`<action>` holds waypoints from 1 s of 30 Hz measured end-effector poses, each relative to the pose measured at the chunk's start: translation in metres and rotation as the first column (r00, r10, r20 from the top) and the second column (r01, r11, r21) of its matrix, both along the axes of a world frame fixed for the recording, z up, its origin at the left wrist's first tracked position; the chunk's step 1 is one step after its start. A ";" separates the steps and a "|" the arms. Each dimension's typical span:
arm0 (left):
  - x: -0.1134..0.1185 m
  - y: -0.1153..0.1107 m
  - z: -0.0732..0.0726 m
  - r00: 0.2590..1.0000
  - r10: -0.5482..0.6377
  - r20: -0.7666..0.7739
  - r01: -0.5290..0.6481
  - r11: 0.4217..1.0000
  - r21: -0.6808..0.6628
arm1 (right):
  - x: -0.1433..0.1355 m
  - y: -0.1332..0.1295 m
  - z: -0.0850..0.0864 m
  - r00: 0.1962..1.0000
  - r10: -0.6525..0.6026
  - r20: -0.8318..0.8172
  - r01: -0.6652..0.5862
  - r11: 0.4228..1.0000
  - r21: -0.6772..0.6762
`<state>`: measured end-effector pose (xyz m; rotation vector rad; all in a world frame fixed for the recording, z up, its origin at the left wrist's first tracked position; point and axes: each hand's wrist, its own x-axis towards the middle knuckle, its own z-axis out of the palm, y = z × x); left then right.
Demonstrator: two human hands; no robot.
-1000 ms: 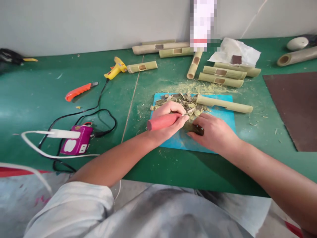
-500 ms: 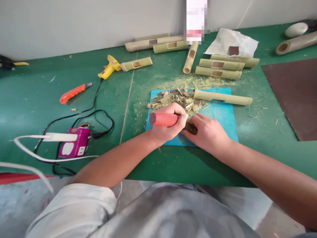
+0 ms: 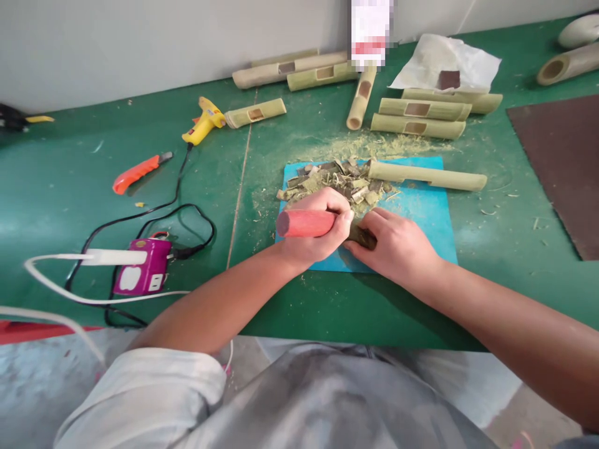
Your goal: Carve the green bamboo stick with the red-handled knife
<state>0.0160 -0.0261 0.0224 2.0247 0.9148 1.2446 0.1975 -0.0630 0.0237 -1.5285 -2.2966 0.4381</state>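
Observation:
My left hand (image 3: pixel 322 227) is wrapped round a thick red handle (image 3: pixel 306 223), whose butt end points left; the tool's far end is hidden by my fingers. Just to the right, my right hand (image 3: pixel 397 246) grips a short dark brown-green piece (image 3: pixel 362 237), probably bamboo, close to my left fingers. Both hands are over a blue mat (image 3: pixel 412 212). A heap of bamboo chips and shavings (image 3: pixel 344 181) lies on the mat beyond my hands. Beside the heap, a long split bamboo piece (image 3: pixel 449 178) reaches past the mat's right edge.
Notched bamboo tubes (image 3: pixel 421 128) lie along the back of the green table (image 3: pixel 187 187). On the left are a yellow glue gun (image 3: pixel 203 125), an orange cutter (image 3: pixel 138 174) and a purple power socket (image 3: pixel 143 268) with cables. A brown sheet (image 3: pixel 561 168) is at right.
The view has shifted slightly, so the things at the right sit a little further right and higher. Both hands keep their holds, with hardly any movement.

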 end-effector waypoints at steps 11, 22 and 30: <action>-0.009 0.013 -0.010 0.983 -0.053 0.175 0.057 0.998 -0.018 | 0.007 0.001 0.004 0.990 0.074 0.121 -0.087 0.990 0.109; -0.015 0.005 0.007 0.998 -0.042 0.043 0.044 0.998 -0.051 | 0.020 0.010 -0.001 0.985 0.156 0.069 -0.163 0.980 0.116; -0.010 0.000 0.008 1.000 -0.016 -0.022 0.015 0.999 -0.048 | 0.010 0.007 -0.001 0.988 0.128 0.086 -0.138 0.983 0.120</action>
